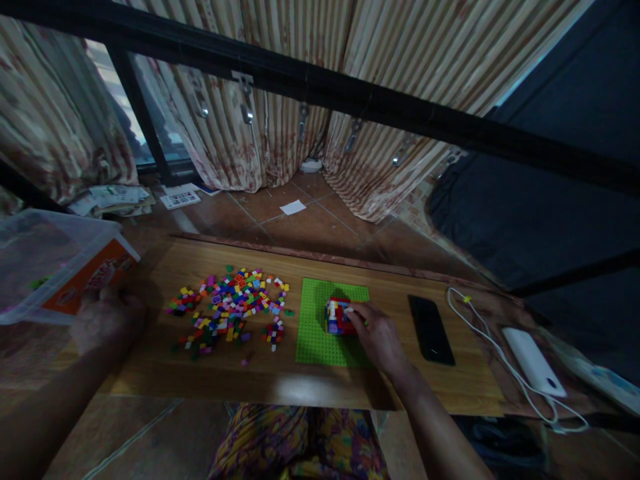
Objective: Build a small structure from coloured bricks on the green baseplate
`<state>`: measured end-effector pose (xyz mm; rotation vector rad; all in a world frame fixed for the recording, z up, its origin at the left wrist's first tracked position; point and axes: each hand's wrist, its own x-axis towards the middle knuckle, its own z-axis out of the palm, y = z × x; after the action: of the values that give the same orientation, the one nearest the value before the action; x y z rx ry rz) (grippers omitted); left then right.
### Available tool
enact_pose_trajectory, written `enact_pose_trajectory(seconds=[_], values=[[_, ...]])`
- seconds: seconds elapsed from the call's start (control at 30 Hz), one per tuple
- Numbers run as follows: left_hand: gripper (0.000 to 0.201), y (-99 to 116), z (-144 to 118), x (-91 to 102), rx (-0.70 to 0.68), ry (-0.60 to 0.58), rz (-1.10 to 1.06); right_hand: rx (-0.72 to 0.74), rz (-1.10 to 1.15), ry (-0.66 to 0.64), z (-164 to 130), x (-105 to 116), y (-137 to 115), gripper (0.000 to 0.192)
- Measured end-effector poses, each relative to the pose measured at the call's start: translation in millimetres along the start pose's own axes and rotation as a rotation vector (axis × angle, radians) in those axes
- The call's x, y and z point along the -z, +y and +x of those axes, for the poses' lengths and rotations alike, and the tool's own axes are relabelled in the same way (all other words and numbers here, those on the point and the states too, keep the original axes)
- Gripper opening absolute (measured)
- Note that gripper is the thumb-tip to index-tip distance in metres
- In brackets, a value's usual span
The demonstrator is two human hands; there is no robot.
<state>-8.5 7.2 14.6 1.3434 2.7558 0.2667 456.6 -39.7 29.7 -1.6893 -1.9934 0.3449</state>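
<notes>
A small block-built structure (338,317) of red, white, blue, yellow and purple toy bricks stands on a green baseplate (313,347). My right hand (377,333) reaches over the plate from the right, fingertips pinched together at the top of the structure. Whatever lies between those fingertips is too small to make out. On the left, my left hand (106,323) rests against the orange label of a clear plastic box (113,230); its fingers are dim and mostly hidden. Loose toy bricks (235,300) in many colours lie spread between the box and the plate.
The wooden table (330,390) also carries a black phone (431,330), right of the baseplate. Farther right are a white power bank (534,361) and a looped white cable (493,340). A dark metal bar (320,79) crosses beyond the table, before striped curtains (280,40).
</notes>
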Motion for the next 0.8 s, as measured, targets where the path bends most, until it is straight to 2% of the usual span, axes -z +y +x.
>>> enact_pose_trajectory(seconds=[0.27,0.4,0.47,0.6,0.67,0.8], values=[[0.059,-0.8,0.1,-1.5,0.0,0.006,-0.024,0.026,0.044,0.049,2.7,-12.1,-6.3,0.024],[0.058,-0.9,-0.1,-1.1,-0.003,-0.002,-0.015,0.006,-0.087,0.08,2.4,-5.0,-1.4,0.024],[0.058,-0.7,-0.2,-0.4,-0.004,-0.012,-0.014,0.02,-0.215,0.048,3.1,2.2,0.7,0.024],[0.056,-1.1,0.5,-0.5,0.002,-0.019,-0.028,0.122,-0.429,-0.095,6.5,13.0,-2.1,0.024],[0.056,-1.4,0.9,-0.8,0.004,-0.012,-0.034,0.151,-0.47,-0.133,8.8,13.4,-4.6,0.023],[0.055,-0.6,-0.2,0.4,-0.005,-0.014,-0.042,0.144,-0.459,-0.108,12.3,6.9,-3.5,0.023]])
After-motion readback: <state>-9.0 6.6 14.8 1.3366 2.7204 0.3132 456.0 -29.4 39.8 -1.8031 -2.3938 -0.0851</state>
